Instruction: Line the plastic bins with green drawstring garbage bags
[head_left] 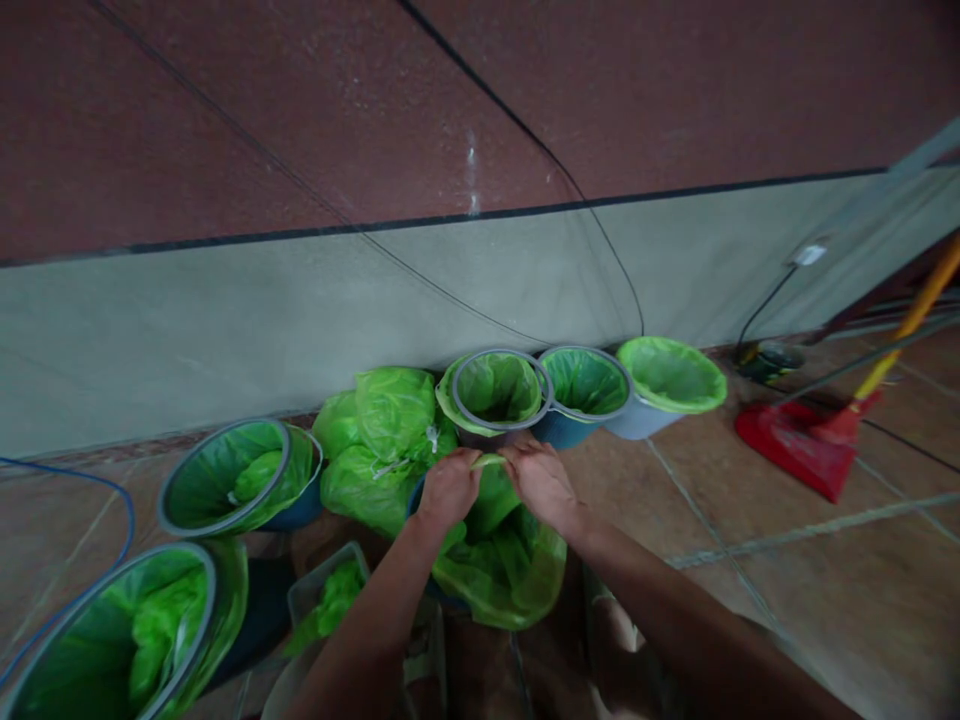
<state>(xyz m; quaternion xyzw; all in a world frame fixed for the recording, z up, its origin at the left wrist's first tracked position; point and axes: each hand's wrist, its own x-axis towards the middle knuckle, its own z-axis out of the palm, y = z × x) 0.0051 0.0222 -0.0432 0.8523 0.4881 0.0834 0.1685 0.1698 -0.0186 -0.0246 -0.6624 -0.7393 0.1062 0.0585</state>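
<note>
My left hand (448, 487) and my right hand (541, 482) meet over a bin lined with a green plastic bag (504, 560). Both pinch the bag's top edge, a twisted green strip (489, 460) stretched between them. The fingers of each hand are curled closed on the plastic. The bin under the bag is mostly hidden by the liner and my forearms. Just beyond my hands stands a grey-rimmed bin with a green liner (496, 392).
More green-lined bins stand along the wall: two at the right (586, 385) (671, 378), two at the left (225, 478) (112, 630). A tied green bag (382, 440) lies between them. A red dustpan with a yellow handle (799, 440) rests on the tiled floor at right. Cables run down the wall.
</note>
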